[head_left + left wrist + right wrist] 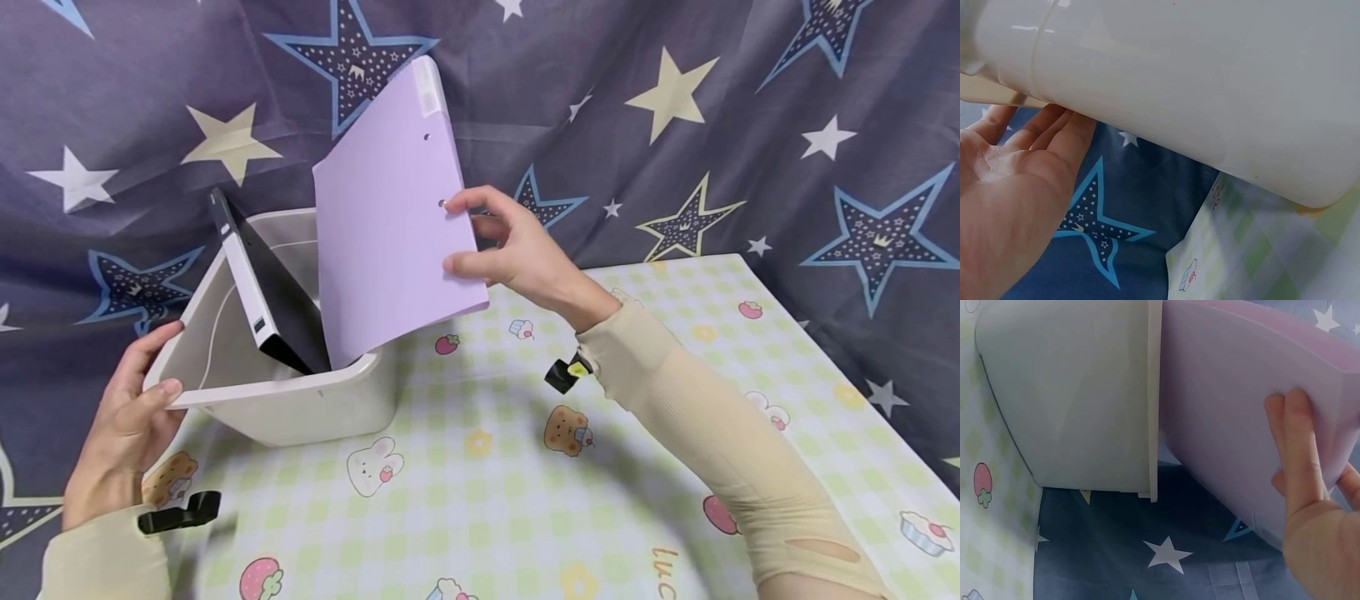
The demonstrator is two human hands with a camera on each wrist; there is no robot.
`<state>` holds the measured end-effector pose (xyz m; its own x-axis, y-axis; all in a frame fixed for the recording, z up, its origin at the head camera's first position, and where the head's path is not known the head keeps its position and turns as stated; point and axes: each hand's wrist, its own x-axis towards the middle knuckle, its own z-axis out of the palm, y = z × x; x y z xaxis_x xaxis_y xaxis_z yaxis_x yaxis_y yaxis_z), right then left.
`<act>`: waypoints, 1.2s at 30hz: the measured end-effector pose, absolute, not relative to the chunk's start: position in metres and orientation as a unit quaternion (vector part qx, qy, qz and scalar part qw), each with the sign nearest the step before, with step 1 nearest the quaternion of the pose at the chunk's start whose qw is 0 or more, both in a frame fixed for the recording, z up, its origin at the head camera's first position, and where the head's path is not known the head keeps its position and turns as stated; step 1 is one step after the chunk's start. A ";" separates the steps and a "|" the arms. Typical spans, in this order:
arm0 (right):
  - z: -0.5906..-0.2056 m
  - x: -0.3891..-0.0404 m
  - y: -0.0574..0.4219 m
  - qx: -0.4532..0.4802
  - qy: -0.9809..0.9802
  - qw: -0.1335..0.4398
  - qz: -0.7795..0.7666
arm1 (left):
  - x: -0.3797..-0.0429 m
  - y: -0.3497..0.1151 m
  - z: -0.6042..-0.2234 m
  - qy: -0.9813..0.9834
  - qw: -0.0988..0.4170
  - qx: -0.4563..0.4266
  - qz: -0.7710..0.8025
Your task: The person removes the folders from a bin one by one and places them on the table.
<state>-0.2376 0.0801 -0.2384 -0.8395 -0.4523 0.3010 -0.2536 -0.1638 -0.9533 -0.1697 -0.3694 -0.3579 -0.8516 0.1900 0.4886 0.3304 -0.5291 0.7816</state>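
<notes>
My right hand grips a lilac file folder by its right edge, thumb on the near face and fingers near a round hole. The folder is tilted, its lower left part over the rim of a white plastic bin and its right side outside it. In the right wrist view, fingers lie along the folder's outer face. My left hand holds the bin's left rim, thumb on top. Inside the bin leans a black file folder with a white spine label, its upper end above the rim.
The bin stands at the left of a table with a green-and-white checked cloth printed with cartoons. Behind it hangs a dark blue curtain with stars. A black strap sits at my left wrist, another black piece at the right.
</notes>
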 end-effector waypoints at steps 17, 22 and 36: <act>-0.252 -0.229 0.103 -0.277 0.602 0.037 -0.748 | -0.170 -0.370 -0.358 -0.491 0.044 -0.263 -0.829; -0.255 -0.226 0.108 -0.276 0.593 0.030 -0.756 | -0.170 -0.371 -0.358 -0.488 0.042 -0.261 -0.832; -0.265 -0.219 0.120 -0.281 0.548 0.016 -0.788 | -0.171 -0.370 -0.359 -0.483 0.040 -0.263 -0.834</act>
<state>-0.2193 0.1203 -0.2647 -0.8414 -0.3339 0.4249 -0.2821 -0.3991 -0.8724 -0.1715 -0.3699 -0.3586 -0.8587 0.1870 0.4772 0.3210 -0.5296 0.7851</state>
